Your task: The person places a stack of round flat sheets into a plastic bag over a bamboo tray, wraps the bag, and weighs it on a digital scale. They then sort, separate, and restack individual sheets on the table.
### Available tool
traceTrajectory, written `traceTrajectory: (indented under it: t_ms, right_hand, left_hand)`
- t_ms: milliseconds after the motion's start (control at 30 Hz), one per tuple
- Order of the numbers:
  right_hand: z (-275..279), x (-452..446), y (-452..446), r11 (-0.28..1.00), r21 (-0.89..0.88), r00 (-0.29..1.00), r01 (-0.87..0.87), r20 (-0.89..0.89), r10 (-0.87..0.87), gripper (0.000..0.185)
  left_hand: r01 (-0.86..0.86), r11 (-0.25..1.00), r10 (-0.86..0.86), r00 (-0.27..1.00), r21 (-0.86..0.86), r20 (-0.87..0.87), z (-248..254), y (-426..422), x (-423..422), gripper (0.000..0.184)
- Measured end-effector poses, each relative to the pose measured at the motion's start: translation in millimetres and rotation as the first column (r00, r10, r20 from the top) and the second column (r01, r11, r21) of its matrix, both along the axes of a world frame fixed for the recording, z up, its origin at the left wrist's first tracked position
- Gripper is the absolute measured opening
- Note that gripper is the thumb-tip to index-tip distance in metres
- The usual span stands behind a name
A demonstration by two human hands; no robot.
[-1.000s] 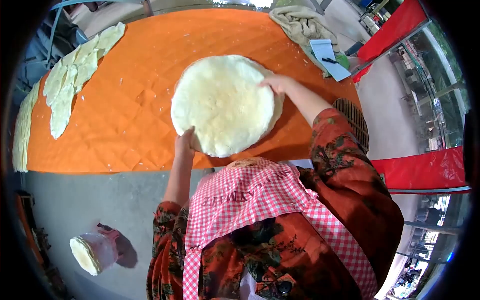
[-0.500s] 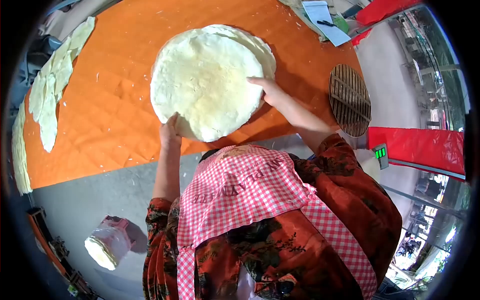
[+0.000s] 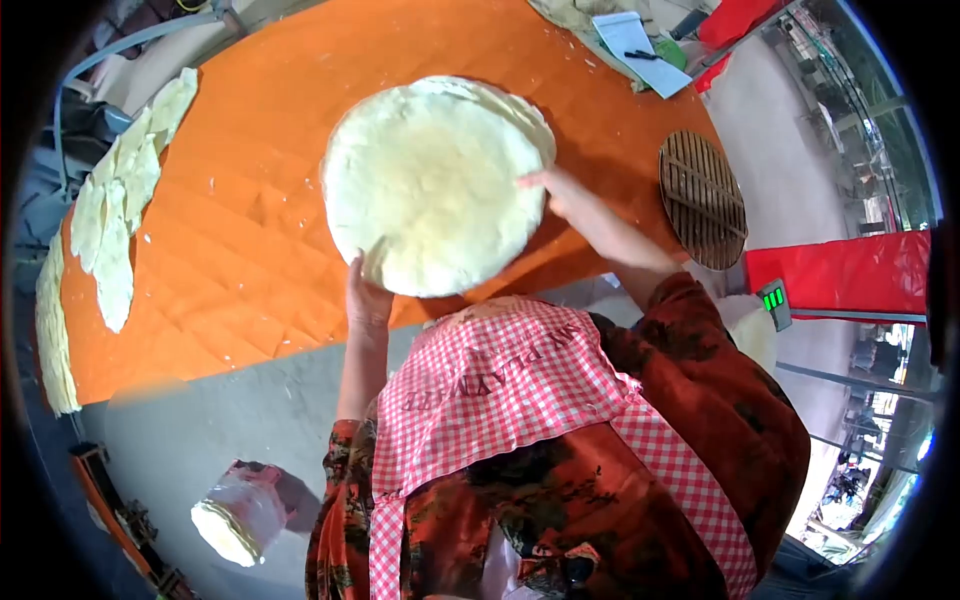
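A large, round, pale flatbread (image 3: 430, 185) lies over a stack of similar rounds on the orange tabletop (image 3: 250, 230). The edges of the lower rounds show at its upper right. My left hand (image 3: 368, 292) grips the near left rim, thumb on top and the other fingers hidden beneath. At the right rim, my right hand (image 3: 555, 190) pinches the edge between thumb and fingers.
Irregular flat pale pieces (image 3: 118, 210) lie along the table's left edge. A round slatted board (image 3: 703, 200) is at the right. Toward the back right sit a notepad (image 3: 640, 55) and pen. Below the table stands a bagged stack of pale rounds (image 3: 240, 515).
The view has shifted a little. The top flatbread now lines up more closely with the stack beneath, with less of the lower rounds showing. Both hands still hold its rim.
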State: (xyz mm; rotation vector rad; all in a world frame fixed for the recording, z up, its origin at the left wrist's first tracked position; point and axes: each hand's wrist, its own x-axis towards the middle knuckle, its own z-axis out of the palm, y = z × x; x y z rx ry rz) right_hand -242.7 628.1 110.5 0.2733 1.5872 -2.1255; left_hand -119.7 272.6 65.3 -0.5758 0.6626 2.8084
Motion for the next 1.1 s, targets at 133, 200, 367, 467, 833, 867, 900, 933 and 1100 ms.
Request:
traceTrajectory:
  t_ms: [133,200,367,467,833,867,900,933,1100]
  right_hand:
    - [-20.7,10.5,4.9,0.974,-0.2,0.988,0.106,0.135,-0.08,0.053]
    - [-11.6,12.0,-2.2,0.946,-0.241,0.97,0.216,0.162,-0.18,0.051]
    - [-95.5,-18.2,-22.8,0.983,-0.003,0.982,0.186,0.045,-0.186,0.042]
    - [-35.5,-4.6,-24.7,0.962,0.175,0.975,0.211,-0.108,-0.194,0.049]
    - [33.0,195.9,77.6,0.755,0.036,0.709,0.654,-0.378,-0.596,0.07]
    - [55.5,232.4,99.8,0.706,-0.011,0.657,0.708,-0.356,-0.664,0.07]
    - [76.5,269.6,123.5,0.652,-0.059,0.602,0.756,-0.332,-0.727,0.071]
    - [74.8,299.0,151.2,0.591,-0.152,0.532,0.792,-0.302,-0.791,0.07]
    - [60.7,457.7,298.8,0.314,-0.175,0.253,0.933,-0.303,-0.919,0.072]
  left_hand:
    - [0.022,0.918,-0.047,0.997,-0.396,-0.054,14.0,-11.0,-19.6,0.052]
    - [0.089,0.941,-0.079,0.996,-0.326,0.042,23.8,-15.6,-30.8,0.052]
    - [0.302,0.812,-0.417,0.899,-0.5,-0.134,-30.9,-43.4,-54.4,0.055]
    - [0.396,0.804,-0.489,0.865,-0.444,-0.115,-16.7,-38.6,-52.3,0.053]
    - [0.397,0.546,-0.67,0.735,-0.738,-0.1,104.6,57.6,-27.3,0.058]
    - [0.471,0.548,-0.682,0.73,-0.691,-0.043,118.0,100.8,-20.5,0.053]
    - [0.54,0.548,-0.692,0.721,-0.639,0.015,131.5,144.0,-13.6,0.048]
    - [0.601,0.547,-0.701,0.709,-0.582,0.074,145.0,187.2,-6.8,0.043]
    - [0.587,0.369,-0.869,0.493,-0.721,-0.043,158.2,416.3,79.5,0.044]
